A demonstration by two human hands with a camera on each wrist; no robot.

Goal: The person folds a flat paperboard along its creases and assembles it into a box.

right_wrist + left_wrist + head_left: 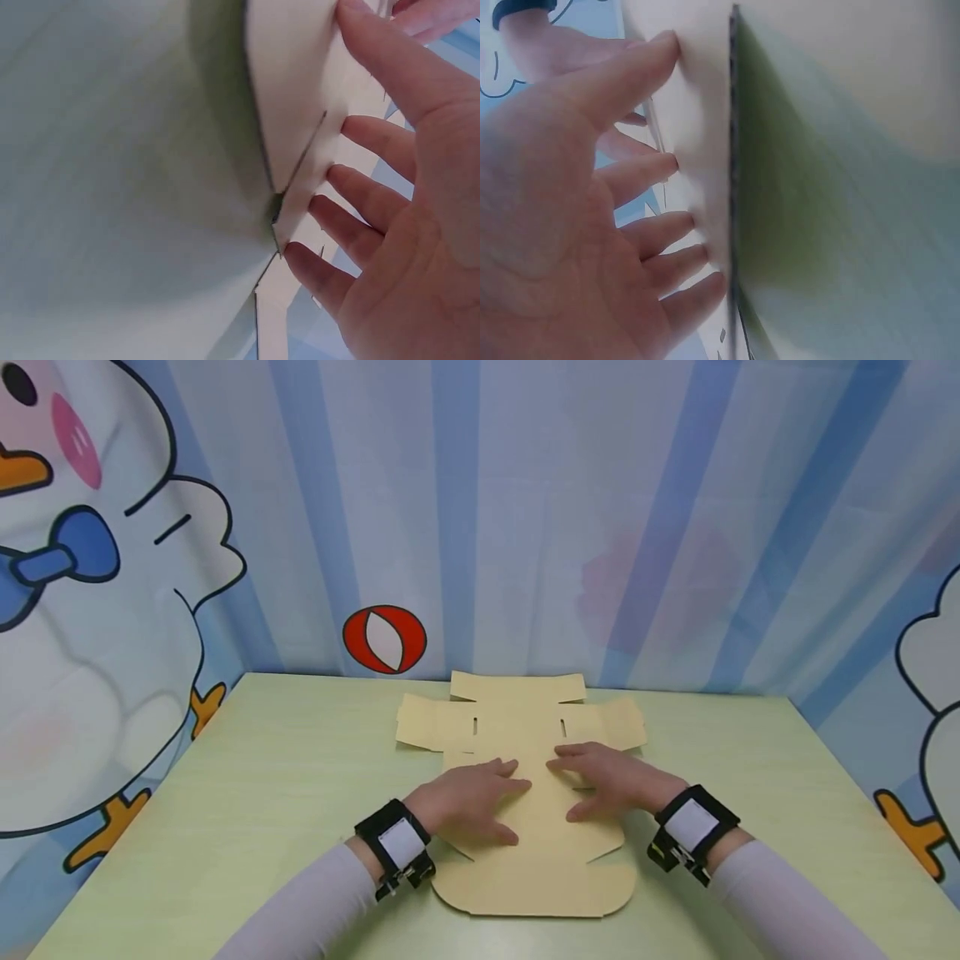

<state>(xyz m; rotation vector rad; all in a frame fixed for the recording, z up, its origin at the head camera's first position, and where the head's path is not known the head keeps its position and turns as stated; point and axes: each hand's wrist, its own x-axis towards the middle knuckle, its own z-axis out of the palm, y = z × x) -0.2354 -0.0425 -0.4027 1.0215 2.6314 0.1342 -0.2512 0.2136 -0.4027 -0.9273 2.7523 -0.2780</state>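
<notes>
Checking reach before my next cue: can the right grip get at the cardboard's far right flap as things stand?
Probably yes: the right grip is just on the near side of that flap, its fingers spread over the cardboard, holding nothing, and nothing visible stands between them.

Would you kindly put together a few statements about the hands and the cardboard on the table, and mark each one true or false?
1. The left hand touches the cardboard sheet. True.
2. The right hand grips a pair of scissors. False: the right hand holds nothing, and its fingers are spread at the sheet.
3. The cardboard has been folded up into a closed box. False: it lies opened out on the table, with its flaps spread.
4. A black strap is worn on the left wrist. True.
5. The sleeves are dark red. False: the visible left sleeve and right sleeve are pale.
</notes>
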